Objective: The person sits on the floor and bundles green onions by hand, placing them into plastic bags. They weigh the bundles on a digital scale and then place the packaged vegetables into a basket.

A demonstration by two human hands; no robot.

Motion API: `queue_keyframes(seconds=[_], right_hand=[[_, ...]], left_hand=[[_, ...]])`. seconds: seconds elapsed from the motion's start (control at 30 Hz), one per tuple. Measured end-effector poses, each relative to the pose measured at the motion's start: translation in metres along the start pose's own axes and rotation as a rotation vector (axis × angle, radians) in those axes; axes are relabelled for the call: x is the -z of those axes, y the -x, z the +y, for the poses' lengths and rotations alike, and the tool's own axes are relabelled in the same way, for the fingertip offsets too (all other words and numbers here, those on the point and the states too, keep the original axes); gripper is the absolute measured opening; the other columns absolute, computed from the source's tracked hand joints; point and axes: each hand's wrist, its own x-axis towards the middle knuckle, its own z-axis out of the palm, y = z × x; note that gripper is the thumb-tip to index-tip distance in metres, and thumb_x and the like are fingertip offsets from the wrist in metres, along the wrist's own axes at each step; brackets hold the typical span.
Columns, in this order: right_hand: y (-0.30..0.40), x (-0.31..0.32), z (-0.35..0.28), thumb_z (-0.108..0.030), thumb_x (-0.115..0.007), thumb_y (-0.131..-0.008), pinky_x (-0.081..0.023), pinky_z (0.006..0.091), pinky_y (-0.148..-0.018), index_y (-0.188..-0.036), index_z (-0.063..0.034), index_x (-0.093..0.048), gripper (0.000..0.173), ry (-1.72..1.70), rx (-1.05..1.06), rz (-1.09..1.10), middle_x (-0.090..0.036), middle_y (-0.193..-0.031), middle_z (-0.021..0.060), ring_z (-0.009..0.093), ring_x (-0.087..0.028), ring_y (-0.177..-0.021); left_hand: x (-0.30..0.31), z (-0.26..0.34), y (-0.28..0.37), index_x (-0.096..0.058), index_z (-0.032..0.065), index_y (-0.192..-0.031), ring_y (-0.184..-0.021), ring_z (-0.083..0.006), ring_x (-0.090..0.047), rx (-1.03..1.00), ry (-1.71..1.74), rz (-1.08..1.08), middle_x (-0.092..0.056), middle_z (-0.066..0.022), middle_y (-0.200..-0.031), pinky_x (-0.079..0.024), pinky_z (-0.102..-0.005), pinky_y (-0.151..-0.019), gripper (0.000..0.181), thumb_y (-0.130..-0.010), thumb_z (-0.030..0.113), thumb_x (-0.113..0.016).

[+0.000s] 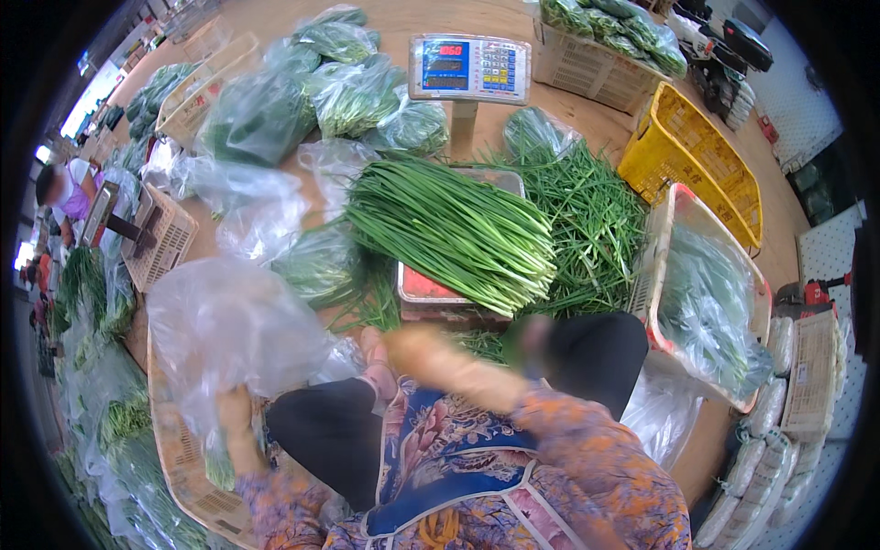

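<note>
A large bundle of green garlic chives (454, 230) lies across the platform of a digital scale (430, 287), its pale stem ends toward the lower right. My left hand (235, 409) is at the lower left, shut on a clear plastic bag (237, 323) that billows above it. My right hand (419, 350), blurred by motion, is just below the scale's near edge; its fingers cannot be made out. The scale's display head (469, 69) stands on a post behind the bundle. Loose chives (584, 227) are heaped against the scale's right side.
Bagged greens (357, 96) pile up behind and at left. A white crate (715, 309) with bagged greens and a yellow crate (694, 165) stand at right. A beige crate (161, 426) is by my left leg. Another person (72, 192) sits at far left near a second scale.
</note>
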Motion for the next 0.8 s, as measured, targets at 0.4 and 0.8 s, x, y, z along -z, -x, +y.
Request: queue_keyframes(seconds=[0.4,0.8], right_hand=[[0.007,0.071,0.197,-0.012,-0.060,-0.063,-0.038,0.0395,-0.086,-0.101,-0.0072,-0.055,0.039,0.519,-0.532,0.377,-0.058,-0.093,0.0148,0.029,-0.055,-0.091],[0.067,0.120,0.188,-0.023,-0.058,-0.074,-0.046,0.0382,-0.073,-0.110,-0.0062,-0.051,0.040,-0.357,-0.633,0.542,-0.061,-0.088,0.0202,0.031,-0.060,-0.081]], left_hand=[[-0.014,0.031,0.243,-0.059,0.0055,-0.103,-0.106,-0.0330,-0.048,0.291,-0.171,-1.312,-0.056,-0.0206,-0.107,-0.038,-0.0374,-0.089,0.037,-0.078,0.031,-0.051],[0.044,0.240,0.116,-0.051,0.0012,-0.112,-0.066,-0.0136,-0.059,0.281,1.474,-1.103,-0.063,-0.0108,-0.088,-0.046,-0.0239,-0.060,0.038,-0.085,0.028,-0.050]])
